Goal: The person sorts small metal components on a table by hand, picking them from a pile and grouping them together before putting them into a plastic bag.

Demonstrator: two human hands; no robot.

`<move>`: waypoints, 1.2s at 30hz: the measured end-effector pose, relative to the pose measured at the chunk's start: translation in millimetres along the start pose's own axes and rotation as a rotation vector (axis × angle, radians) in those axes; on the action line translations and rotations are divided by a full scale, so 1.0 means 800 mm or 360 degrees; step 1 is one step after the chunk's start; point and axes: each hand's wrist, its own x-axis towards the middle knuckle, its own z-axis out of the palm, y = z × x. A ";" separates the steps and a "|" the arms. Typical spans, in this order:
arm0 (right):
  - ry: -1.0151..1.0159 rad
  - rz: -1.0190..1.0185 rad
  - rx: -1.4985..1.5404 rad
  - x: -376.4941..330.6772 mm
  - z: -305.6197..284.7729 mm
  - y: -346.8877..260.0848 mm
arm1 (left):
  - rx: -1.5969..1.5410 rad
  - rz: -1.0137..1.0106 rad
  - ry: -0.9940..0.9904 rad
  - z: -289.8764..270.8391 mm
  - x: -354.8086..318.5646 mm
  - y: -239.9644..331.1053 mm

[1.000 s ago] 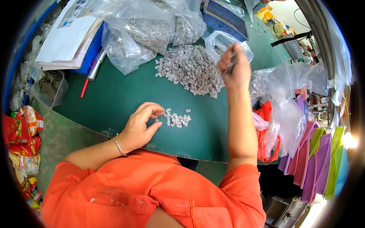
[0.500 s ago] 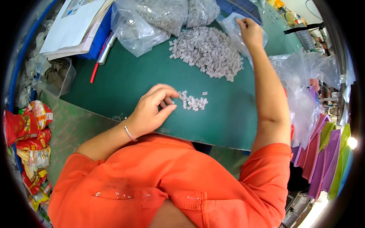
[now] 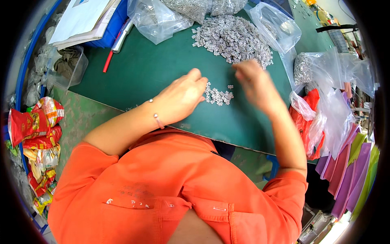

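Observation:
A small cluster of silvery metal pieces with cut-out shapes (image 3: 218, 96) lies on the green table top (image 3: 134, 79). My left hand (image 3: 178, 97) rests at the cluster's left edge, its fingers curled in; what they hold, if anything, is hidden. Beyond the cluster is a large heap of the same kind of pieces (image 3: 231, 38). My right hand (image 3: 256, 83), smeared by motion, hovers just to the right of the cluster, by the heap's near edge. An open clear plastic bag (image 3: 280, 26) lies at the heap's right side.
Filled clear bags (image 3: 185, 8) stand at the back. Papers (image 3: 79, 20) top a blue bin (image 3: 109, 30) at the far left, beside a red pen (image 3: 108, 61) and a clear tub (image 3: 79, 67). More plastic bags (image 3: 325, 81) hang over the right edge.
My right hand has let go of the clear bag and come down toward the small cluster. My left hand stays beside the cluster, its fingers more turned under. The whole view has shifted slightly.

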 end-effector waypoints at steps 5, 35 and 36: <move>-0.0042 0.0124 0.0163 -0.060 0.037 -0.050 | -0.0063 0.0117 -0.0068 0.020 0.007 0.008; 0.0051 0.0174 0.0271 -0.027 0.008 0.002 | 0.0004 0.0466 -0.0493 -0.018 0.063 -0.028; 0.0052 0.0226 0.0272 -0.028 0.005 0.002 | -0.0042 0.0444 -0.0643 -0.019 0.064 -0.023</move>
